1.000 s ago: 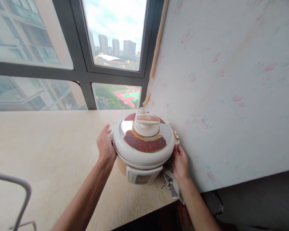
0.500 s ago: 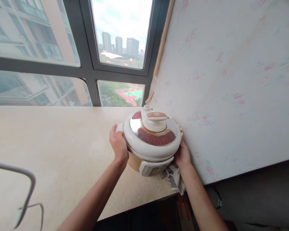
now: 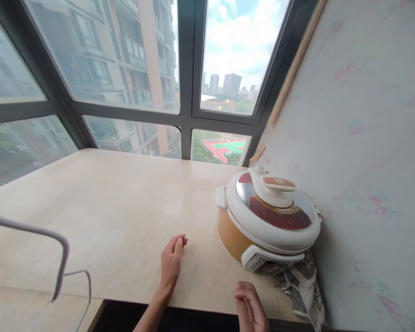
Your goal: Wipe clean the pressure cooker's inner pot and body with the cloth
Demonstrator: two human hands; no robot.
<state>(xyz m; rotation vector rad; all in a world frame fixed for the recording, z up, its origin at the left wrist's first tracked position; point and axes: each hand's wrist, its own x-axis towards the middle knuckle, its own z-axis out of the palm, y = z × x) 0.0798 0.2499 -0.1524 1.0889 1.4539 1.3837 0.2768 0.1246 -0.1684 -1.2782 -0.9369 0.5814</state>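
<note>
A white and gold electric pressure cooker [image 3: 235, 237] with a silver and dark red lid stands on the pale countertop [image 3: 131, 207], close to the wall. My left hand [image 3: 171, 260] is over the counter, left of the cooker and apart from it, its fingers loosely curled with nothing showing in them. Near the counter's front edge, my right hand [image 3: 249, 304] is also curled closed and does not touch the cooker; nothing shows in it. A grey patterned cloth [image 3: 306, 286] lies under the cooker's front right side and hangs over the edge.
A floral-papered wall [image 3: 370, 184] rises right of the cooker. Dark window frames [image 3: 186, 92] stand behind the counter. At the left, a bent light-grey rod [image 3: 60, 244] juts over the countertop, with a thinner cable-like piece [image 3: 88, 281] beside it.
Both my hands have let go of the cooker and drawn back toward the counter's front. My view has swung left, so the cooker appears farther right.
</note>
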